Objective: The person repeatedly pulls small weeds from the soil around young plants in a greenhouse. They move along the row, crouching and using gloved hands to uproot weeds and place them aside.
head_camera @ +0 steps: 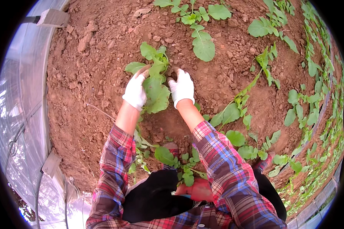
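A leafy green seedling with lobed leaves (157,93) stands in reddish-brown soil before me. My left hand (136,90), in a white knit glove with soiled fingertips, is at its left side. Those fingertips touch the leaves near the plant's base and are partly covered by them, so the grip is unclear. On the other side, my right hand (182,87), gloved the same way, has thumb and forefinger apart. Its soiled fingertips rest at the soil close to the stem, with nothing visible between them. The plant's base is partly hidden by leaves.
More seedlings grow ahead (203,45), to the right (232,113) and between my feet (187,176). Clear plastic sheeting (23,94) borders the soil at left, with blocks (51,164) along its edge. A thin curved stem or rod (100,110) lies left. A dark line (318,123) crosses the right-hand rows.
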A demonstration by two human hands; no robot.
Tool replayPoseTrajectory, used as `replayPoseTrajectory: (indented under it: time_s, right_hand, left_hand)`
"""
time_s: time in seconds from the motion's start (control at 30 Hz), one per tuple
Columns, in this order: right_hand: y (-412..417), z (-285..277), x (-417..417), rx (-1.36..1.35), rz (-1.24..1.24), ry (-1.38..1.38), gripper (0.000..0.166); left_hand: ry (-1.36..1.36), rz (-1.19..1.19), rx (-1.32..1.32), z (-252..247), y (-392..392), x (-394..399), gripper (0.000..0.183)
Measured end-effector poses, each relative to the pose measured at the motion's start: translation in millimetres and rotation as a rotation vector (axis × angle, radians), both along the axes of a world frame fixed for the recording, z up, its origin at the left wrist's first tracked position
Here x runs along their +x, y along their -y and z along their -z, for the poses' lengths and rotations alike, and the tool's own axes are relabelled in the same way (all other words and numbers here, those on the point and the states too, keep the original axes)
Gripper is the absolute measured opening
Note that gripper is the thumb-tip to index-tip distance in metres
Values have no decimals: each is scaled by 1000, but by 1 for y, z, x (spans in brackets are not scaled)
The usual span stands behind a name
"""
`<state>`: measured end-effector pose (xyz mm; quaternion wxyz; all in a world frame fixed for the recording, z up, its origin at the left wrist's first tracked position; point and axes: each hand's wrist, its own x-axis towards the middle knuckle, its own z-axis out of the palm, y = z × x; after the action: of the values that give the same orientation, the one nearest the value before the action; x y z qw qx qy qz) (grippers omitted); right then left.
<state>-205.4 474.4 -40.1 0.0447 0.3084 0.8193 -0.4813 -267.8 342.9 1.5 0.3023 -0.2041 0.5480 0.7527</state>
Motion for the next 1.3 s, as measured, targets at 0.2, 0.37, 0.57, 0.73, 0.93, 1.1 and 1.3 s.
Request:
replayPoseTrajectory:
  time_s: [0.2,0.37,0.57,0.73,0.93,1.1,1.3]
  right_hand:
    - [7,7,-9,158,-42,-7,26]
    - [9,12,-21,209,-76,20,19]
    - [-15,6,-15,43,-116,-9,25]
    - [-40,-3,-33,292,-102,6,27]
    - [-36,5,-42,374,-305,64,28]
    - [-27,6,-40,464,-477,-21,25]
    - [-37,0,-39,346,-532,10,26]
  left_hand:
    - [-39,22,-7,6,5,0,38]
    - [-1,-4,23,11,13,1,41]
    - [-41,-47,71,15,25,8,52]
    - [39,-29,52,11,22,10,55]
    - [35,67,19,1,18,13,53]
    - [33,14,-11,5,19,13,50]
    - [91,-88,26,13,28,11,32]
